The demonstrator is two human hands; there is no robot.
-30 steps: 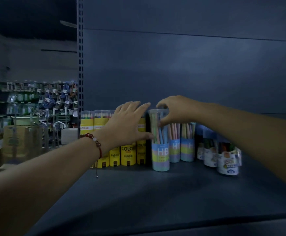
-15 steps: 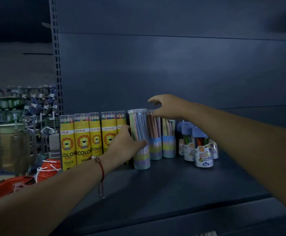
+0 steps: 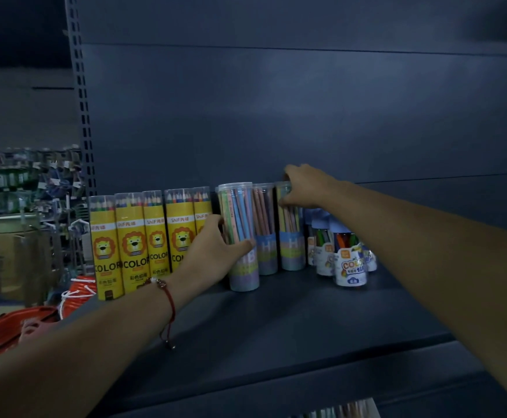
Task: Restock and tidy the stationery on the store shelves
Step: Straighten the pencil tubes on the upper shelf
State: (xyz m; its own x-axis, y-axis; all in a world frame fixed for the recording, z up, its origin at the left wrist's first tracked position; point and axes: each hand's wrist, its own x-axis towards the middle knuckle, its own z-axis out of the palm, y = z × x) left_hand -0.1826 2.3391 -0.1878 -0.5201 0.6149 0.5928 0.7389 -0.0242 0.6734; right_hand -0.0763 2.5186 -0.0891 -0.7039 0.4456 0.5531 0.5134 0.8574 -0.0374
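Two arms reach over the dark shelf [image 3: 276,321]. My left hand [image 3: 216,251] wraps the front pencil tube [image 3: 240,236], thumb across its clear wall, beside the yellow boxes [image 3: 143,239]. My right hand [image 3: 305,187] pinches the top of the back tube [image 3: 291,245]. Both tubes hold pastel pencils upright.

Both forearms bare, no sleeves in view. Left wrist wears a thin red cord bracelet [image 3: 167,294] with a small pale bead on top and a loose knotted tail ending in a dark bead hanging below. Left hand [image 3: 216,251] and right hand [image 3: 305,187] bare: no rings, watch or gloves visible.
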